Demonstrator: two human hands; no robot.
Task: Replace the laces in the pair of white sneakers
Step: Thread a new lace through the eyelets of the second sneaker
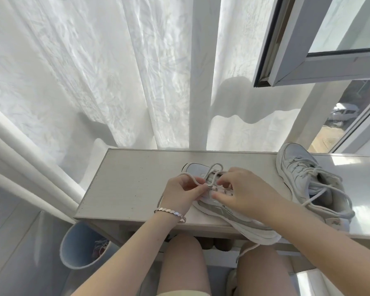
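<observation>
A white sneaker [224, 212] lies on the pale tabletop [132, 184], toe pointing away, heel hanging over the near edge. My left hand [182, 193] pinches a cream lace [214, 167] that loops above the toe. My right hand [241, 193] rests over the sneaker's eyelets, fingers curled at the lace there; what it pinches is hidden. One lace end [246, 249] dangles below the table. The second white sneaker [312, 184], laced loosely, lies at the right of the table.
White curtains [115, 71] hang behind the table. An open window frame [308, 67] juts in at upper right. A pale blue bin [81, 246] stands on the floor at left, below the table. My knees are under the near edge.
</observation>
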